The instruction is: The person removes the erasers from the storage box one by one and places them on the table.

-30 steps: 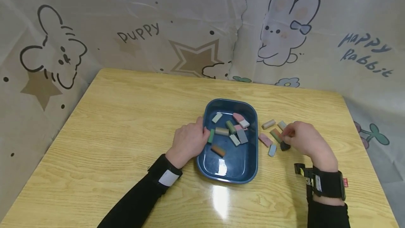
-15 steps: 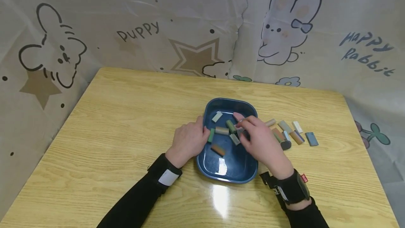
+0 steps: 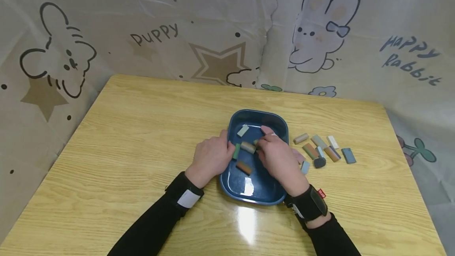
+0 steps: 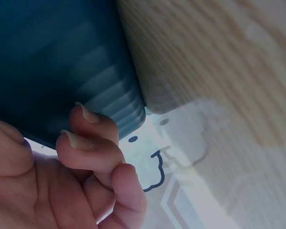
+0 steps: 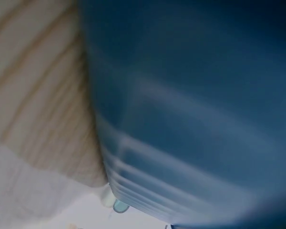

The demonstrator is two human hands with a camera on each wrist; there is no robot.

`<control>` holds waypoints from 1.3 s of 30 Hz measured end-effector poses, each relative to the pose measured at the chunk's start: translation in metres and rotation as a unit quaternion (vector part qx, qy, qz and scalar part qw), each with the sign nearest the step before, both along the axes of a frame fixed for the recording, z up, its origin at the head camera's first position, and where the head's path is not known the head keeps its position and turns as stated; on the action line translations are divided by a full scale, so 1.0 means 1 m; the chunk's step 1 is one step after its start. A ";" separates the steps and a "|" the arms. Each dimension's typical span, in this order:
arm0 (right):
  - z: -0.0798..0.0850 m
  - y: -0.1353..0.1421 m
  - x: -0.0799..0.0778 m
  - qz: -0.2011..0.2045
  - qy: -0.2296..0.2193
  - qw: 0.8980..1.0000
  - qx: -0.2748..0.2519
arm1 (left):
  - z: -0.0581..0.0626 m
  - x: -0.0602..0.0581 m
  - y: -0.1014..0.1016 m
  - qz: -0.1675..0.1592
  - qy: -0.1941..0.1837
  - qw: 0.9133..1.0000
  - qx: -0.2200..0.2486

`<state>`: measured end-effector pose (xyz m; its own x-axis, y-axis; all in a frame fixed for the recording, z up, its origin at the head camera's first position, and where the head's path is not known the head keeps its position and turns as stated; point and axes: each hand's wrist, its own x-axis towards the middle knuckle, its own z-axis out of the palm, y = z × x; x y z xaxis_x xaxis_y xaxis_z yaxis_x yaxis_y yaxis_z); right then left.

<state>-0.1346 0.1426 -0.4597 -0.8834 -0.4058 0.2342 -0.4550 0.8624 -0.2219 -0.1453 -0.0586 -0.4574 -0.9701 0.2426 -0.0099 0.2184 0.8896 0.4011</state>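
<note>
A dark blue plastic tub (image 3: 254,198) with rounded corners stands on the table. My left hand (image 3: 210,155) grips its left rim, thumb at the inside edge; in the left wrist view the curled fingers (image 4: 88,157) lie along the outer wall. My right hand (image 3: 279,159) reaches over the right rim, its fingertips pinching a green cylindrical block (image 3: 256,142), mostly hidden. Near the fingertips lies a beige cylindrical block (image 3: 248,147). A white block (image 3: 243,130), a green block (image 3: 236,151), a brown block (image 3: 244,168) and a pink block (image 3: 266,130) also lie inside.
Right of the tub, several small blocks lie loose, among them a dark block (image 3: 319,162), a blue-grey block (image 3: 348,155) and a white block (image 3: 333,142). The right wrist view is filled by the tub's outer wall (image 5: 181,119). A printed cloth (image 3: 213,27) hangs behind the table.
My right hand has come left from the loose blocks into the tub, and its fingers now close at the green cylinder. The beige cylinder has turned slightly. My left hand has stayed on the rim.
</note>
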 end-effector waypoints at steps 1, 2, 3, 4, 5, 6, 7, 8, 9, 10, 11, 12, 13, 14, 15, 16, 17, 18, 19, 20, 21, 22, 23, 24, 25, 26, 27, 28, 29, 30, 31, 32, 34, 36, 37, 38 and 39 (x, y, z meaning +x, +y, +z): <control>0.000 0.000 0.000 -0.003 0.002 1.000 -0.008 | 0.000 0.000 0.000 0.000 -0.001 1.000 0.000; 0.000 0.000 0.000 -0.005 0.003 1.000 -0.017 | 0.001 0.000 0.000 0.000 -0.002 1.000 0.001; 0.000 0.001 0.000 -0.006 0.004 1.000 -0.025 | 0.001 0.000 0.000 0.001 -0.003 1.000 0.000; 0.000 0.001 0.000 -0.004 0.004 0.999 -0.033 | 0.001 0.000 0.000 0.001 -0.004 1.000 0.000; 0.000 0.002 0.000 -0.001 0.005 0.999 -0.040 | 0.001 0.000 0.000 0.002 -0.005 1.000 0.000; 0.000 0.002 0.000 0.002 0.005 0.999 -0.046 | 0.001 0.000 0.000 0.002 -0.006 1.000 -0.001; 0.000 0.003 0.000 0.006 0.004 0.998 -0.056 | 0.002 0.001 0.000 0.002 -0.007 1.000 -0.001; 0.002 0.005 0.000 0.010 0.001 0.998 -0.066 | 0.002 0.001 0.000 0.003 -0.006 1.000 -0.001; 0.003 0.006 0.000 0.014 -0.001 0.997 -0.074 | 0.002 0.001 0.000 0.003 -0.006 1.000 -0.002; 0.004 0.008 0.001 0.016 -0.006 0.997 -0.082 | 0.002 0.002 0.000 0.003 -0.006 1.000 -0.001; 0.007 0.010 0.001 0.015 -0.014 0.996 -0.091 | 0.001 0.002 0.000 0.003 -0.006 1.000 -0.001; 0.010 0.012 0.002 0.012 -0.022 0.995 -0.099 | 0.001 0.002 0.000 0.003 -0.004 1.000 -0.001; 0.015 0.015 0.002 0.006 -0.030 0.994 -0.108 | 0.001 0.002 0.000 0.003 -0.003 1.000 0.000; 0.020 0.020 0.003 -0.005 -0.032 0.993 -0.112 | 0.000 0.003 0.000 0.003 -0.002 1.000 0.000; 0.024 0.025 0.003 -0.019 -0.031 0.993 -0.115 | 0.000 0.002 0.000 0.003 -0.001 1.000 0.000; 0.028 0.030 0.002 -0.035 -0.028 0.992 -0.121 | -0.001 0.002 0.000 0.002 0.002 1.000 0.001; 0.031 0.037 0.001 -0.051 -0.019 0.990 -0.126 | -0.001 0.002 0.000 0.002 0.004 1.000 0.001; 0.033 0.045 -0.001 -0.069 -0.007 0.989 -0.131 | -0.001 0.002 0.000 0.002 0.007 1.000 0.001; 0.034 0.053 -0.003 -0.088 0.003 0.987 -0.137 | -0.001 0.002 0.001 0.002 0.009 1.000 0.002; 0.034 0.062 -0.006 -0.107 0.012 0.984 -0.140 | -0.002 0.001 0.000 0.001 0.012 1.000 0.002; 0.032 0.071 -0.008 -0.123 0.017 0.982 -0.143 | -0.002 0.001 0.000 0.001 0.014 1.000 0.002; 0.030 0.079 -0.011 -0.139 0.015 0.980 -0.145 | -0.002 0.001 0.000 0.001 0.015 1.000 0.002; 0.027 0.087 -0.012 -0.153 0.008 0.978 -0.142 | -0.002 0.001 0.000 0.001 0.016 1.000 0.002; 0.024 0.094 -0.014 -0.165 -0.004 0.976 -0.139 | -0.002 0.001 0.000 0.001 0.017 1.000 0.003; 0.021 0.101 -0.015 -0.176 -0.020 0.975 -0.135 | -0.002 0.001 0.000 0.001 0.017 1.000 0.003; 0.018 0.106 -0.017 -0.184 -0.032 0.974 -0.130 | -0.002 0.001 0.000 0.000 0.016 1.000 0.003; 0.015 0.111 -0.018 -0.191 -0.044 0.973 -0.125 | -0.002 0.001 0.000 0.000 0.016 1.000 0.004; 0.011 0.116 -0.019 -0.200 -0.053 0.971 -0.121 | -0.002 0.001 0.000 -0.001 0.014 1.000 0.005; 0.008 0.120 -0.020 -0.207 -0.056 0.970 -0.117 | -0.002 0.001 0.000 0.000 0.013 1.000 0.007; 0.006 0.124 -0.021 -0.214 -0.054 0.968 -0.117 | -0.002 0.001 0.000 -0.001 0.012 1.000 0.008; 0.003 0.127 -0.023 -0.223 -0.050 0.967 -0.117 | -0.001 0.001 0.000 -0.001 0.011 1.000 0.008; 0.000 0.130 -0.023 -0.231 -0.044 0.965 -0.117 | -0.001 0.001 0.000 -0.001 0.010 1.000 0.008; -0.004 0.136 -0.024 -0.245 -0.040 0.962 -0.115 | -0.001 0.001 0.000 -0.001 0.010 1.000 0.008; -0.005 0.140 -0.024 -0.252 -0.050 0.960 -0.113 | -0.001 0.001 0.000 -0.001 0.010 1.000 0.007; -0.006 0.141 -0.024 -0.254 -0.058 0.959 -0.109 | 0.000 0.001 -0.001 -0.001 0.009 1.000 0.008; -0.005 0.142 -0.024 -0.254 -0.066 0.959 -0.105 | 0.000 0.001 -0.001 -0.001 0.009 1.000 0.008; -0.004 0.143 -0.023 -0.254 -0.073 0.959 -0.104 | 0.000 0.001 0.000 -0.001 0.008 1.000 0.008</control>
